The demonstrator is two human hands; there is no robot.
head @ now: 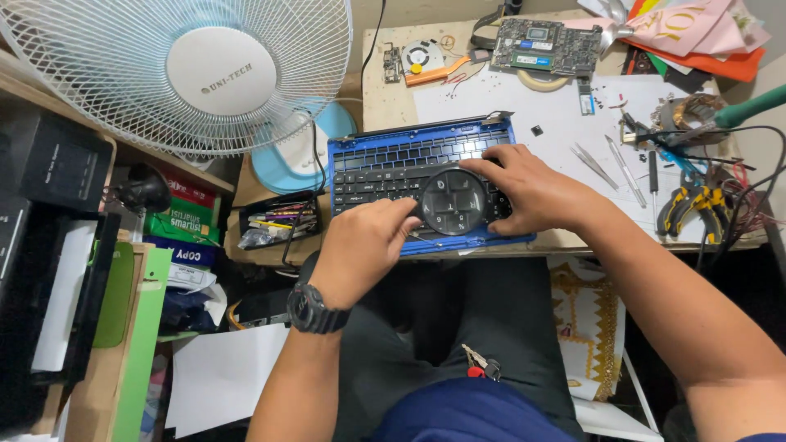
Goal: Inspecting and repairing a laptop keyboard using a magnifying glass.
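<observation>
The blue keyboard frame [422, 164] sits at the desk's [393, 90] near edge, its front lip slightly overhanging toward the lap. A round magnifier [453, 201] lies over the keys; the right hand [524, 190] grips its rim, and the left hand [364, 245] is curled with fingertips pinched at the lens edge. Little free room: tweezers [594, 164] and pliers [684, 209] crowd the right, a fan [184, 69] looms left, a circuit board [547, 45] lies behind.

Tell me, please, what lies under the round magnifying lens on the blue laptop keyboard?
Through the magnifying lens black keys of the keyboard show enlarged. The right hand covers the keys beside it; the left hand hides the lens's near-left rim.
</observation>
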